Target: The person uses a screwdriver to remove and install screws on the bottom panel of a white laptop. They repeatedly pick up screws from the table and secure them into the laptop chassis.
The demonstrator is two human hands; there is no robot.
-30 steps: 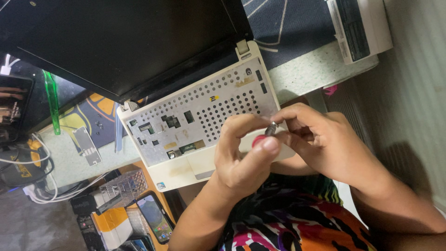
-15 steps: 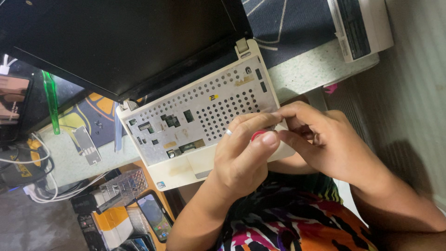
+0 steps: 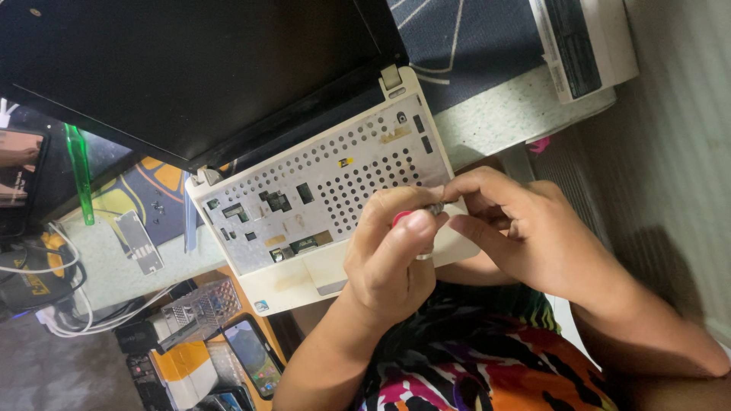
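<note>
**White laptop base, keyboard off, a small tool pinched between two hands**

White plastic frames the opened laptop (image 3: 320,205), its perforated metal plate bared and screen folded back. Over its near right corner, the left hand (image 3: 388,262) curls its fingers around a red-handled screwdriver (image 3: 415,219), thumb on top. The right hand (image 3: 533,236) pinches the metal tip, apparently steadying it. A green pry tool (image 3: 78,173) lies well apart.

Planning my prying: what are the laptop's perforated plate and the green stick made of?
Perforated plate: likely thin sheet metal, dull silver-grey, punched with round holes. Surrounding laptop base: cream plastic, matte, somewhat yellowed. Green stick: apparently translucent plastic; light shows through.
</note>
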